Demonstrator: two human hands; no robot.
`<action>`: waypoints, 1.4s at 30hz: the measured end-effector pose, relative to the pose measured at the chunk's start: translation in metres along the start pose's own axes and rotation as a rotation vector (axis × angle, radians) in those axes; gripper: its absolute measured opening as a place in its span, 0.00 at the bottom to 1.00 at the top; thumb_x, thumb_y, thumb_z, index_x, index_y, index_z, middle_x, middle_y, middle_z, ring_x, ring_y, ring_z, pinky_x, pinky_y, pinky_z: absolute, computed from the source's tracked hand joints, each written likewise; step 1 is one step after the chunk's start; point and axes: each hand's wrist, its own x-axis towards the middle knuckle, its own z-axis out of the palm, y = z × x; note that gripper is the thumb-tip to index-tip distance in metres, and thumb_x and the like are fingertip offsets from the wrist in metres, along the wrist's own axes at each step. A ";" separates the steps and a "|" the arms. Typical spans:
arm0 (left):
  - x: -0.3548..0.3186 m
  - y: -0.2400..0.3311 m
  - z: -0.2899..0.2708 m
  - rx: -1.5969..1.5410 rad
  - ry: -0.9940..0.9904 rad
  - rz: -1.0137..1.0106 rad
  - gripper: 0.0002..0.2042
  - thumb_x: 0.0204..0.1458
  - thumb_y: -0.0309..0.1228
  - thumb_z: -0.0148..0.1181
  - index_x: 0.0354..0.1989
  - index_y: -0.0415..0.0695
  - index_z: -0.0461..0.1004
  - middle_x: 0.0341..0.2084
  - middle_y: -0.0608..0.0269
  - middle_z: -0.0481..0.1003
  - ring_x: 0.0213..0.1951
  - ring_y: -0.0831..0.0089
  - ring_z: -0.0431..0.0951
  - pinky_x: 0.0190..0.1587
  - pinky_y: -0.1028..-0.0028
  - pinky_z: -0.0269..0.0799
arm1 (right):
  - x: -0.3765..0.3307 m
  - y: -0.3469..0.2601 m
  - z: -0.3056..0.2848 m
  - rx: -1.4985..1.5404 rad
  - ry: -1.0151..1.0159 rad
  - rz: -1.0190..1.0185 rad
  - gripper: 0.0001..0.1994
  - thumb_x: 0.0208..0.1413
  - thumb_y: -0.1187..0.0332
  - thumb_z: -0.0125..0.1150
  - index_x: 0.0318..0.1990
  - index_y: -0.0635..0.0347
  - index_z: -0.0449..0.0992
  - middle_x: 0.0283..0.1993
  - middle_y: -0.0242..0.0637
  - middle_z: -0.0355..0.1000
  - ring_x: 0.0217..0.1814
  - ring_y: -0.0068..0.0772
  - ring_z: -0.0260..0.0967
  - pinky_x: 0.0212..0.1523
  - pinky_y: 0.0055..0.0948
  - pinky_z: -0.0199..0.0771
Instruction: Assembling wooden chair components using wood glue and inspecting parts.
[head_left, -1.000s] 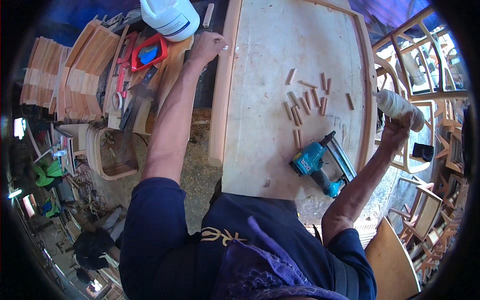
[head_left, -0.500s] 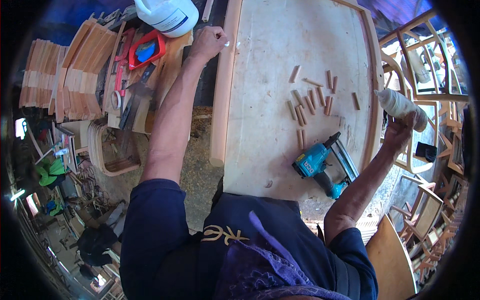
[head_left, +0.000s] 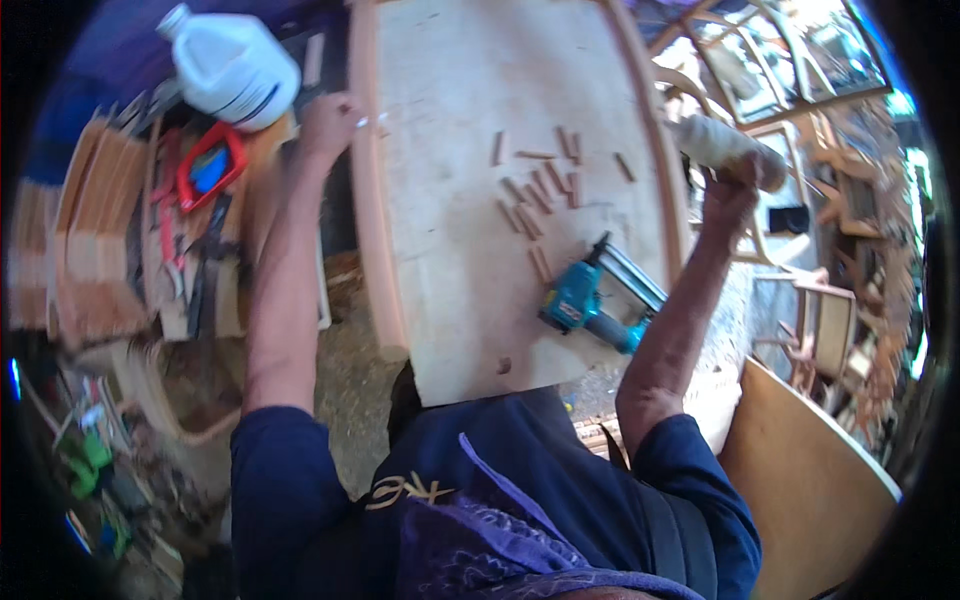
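Gripping the whitish, cylindrical bottle (head_left: 708,143), the right hand (head_left: 738,188) is clamped near its base, the narrow tip pointing left. The left hand (head_left: 328,130) has its fingers curled together beside the smooth, rounded wooden rail (head_left: 374,220); blur hides whether they pinch anything. Between the hands, short cylindrical dowels (head_left: 540,197) lie loose on the pale, flat counter (head_left: 450,280), seemingly none fixed; how much is finished, I cannot tell. Bodyward of the right hand lies a teal nail gun (head_left: 574,296).

Gold lettering (head_left: 408,491) runs across the dark blue shirt (head_left: 570,450). Pale lettering (head_left: 571,309) on the teal nail gun (head_left: 590,298) and a label (head_left: 250,104) on the white jug (head_left: 225,70) are too blurred to read.
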 end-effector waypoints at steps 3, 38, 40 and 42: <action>-0.034 0.039 -0.009 -0.102 0.257 -0.123 0.25 0.49 0.41 0.69 0.52 0.37 0.75 0.22 0.59 0.77 0.23 0.75 0.74 0.31 0.73 0.71 | 0.004 -0.032 0.005 0.004 -0.020 -0.138 0.23 0.55 0.62 0.68 0.56 0.58 0.72 0.53 0.42 0.73 0.56 0.43 0.72 0.55 0.54 0.74; -0.174 0.113 0.056 0.341 0.114 -0.590 0.45 0.51 0.60 0.58 0.64 0.31 0.61 0.62 0.36 0.62 0.65 0.44 0.59 0.67 0.54 0.55 | 0.143 0.011 0.021 -0.749 -0.443 -0.523 0.25 0.50 0.63 0.74 0.52 0.62 0.71 0.50 0.38 0.76 0.51 0.32 0.75 0.54 0.34 0.76; -0.172 0.112 0.055 0.323 0.105 -0.586 0.45 0.51 0.61 0.58 0.64 0.31 0.61 0.63 0.36 0.61 0.65 0.44 0.59 0.67 0.53 0.56 | 0.147 0.013 0.019 -0.753 -0.440 -0.527 0.25 0.50 0.63 0.74 0.52 0.62 0.72 0.50 0.38 0.76 0.51 0.31 0.75 0.53 0.34 0.76; -0.173 0.109 0.057 0.329 0.113 -0.583 0.45 0.51 0.61 0.58 0.64 0.30 0.61 0.62 0.36 0.61 0.65 0.43 0.59 0.67 0.53 0.56 | 0.151 0.015 0.017 -0.756 -0.436 -0.530 0.25 0.50 0.63 0.74 0.52 0.62 0.72 0.49 0.38 0.76 0.51 0.31 0.75 0.53 0.33 0.76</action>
